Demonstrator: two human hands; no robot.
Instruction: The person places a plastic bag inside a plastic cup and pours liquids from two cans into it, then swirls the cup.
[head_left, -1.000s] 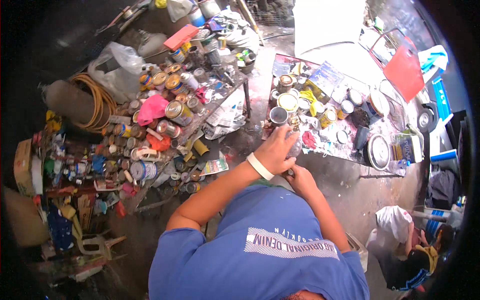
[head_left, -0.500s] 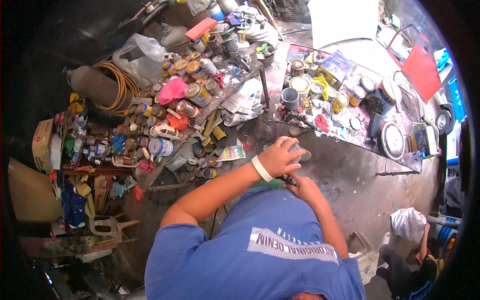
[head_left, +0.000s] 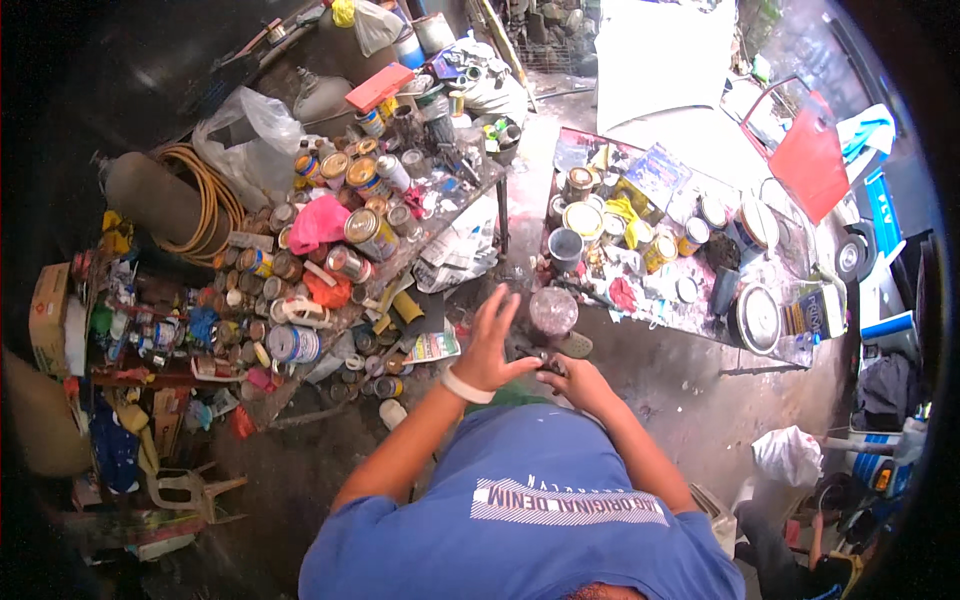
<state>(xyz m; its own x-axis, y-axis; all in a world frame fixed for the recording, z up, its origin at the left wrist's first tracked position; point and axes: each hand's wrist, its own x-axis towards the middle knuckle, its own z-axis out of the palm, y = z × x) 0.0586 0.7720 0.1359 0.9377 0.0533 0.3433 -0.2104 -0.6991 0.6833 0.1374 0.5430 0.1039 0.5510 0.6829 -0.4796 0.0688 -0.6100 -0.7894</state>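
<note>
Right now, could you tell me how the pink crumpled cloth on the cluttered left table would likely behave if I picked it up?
The pink crumpled cloth would probably be floppy, since it drapes in folds over the round metal tins. It looks light for its size. Lifting it may nudge those crowded tins, which could roll.

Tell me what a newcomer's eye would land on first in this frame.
Probably the crowded bench at upper left, heaped with paint cans and a pink rag, with a coiled orange hose beside it. A second table at upper right carries more tins, with a red panel beyond it. At centre the left hand, fingers spread, and the right hand meet over a small dark object, too blurred to identify.
</note>
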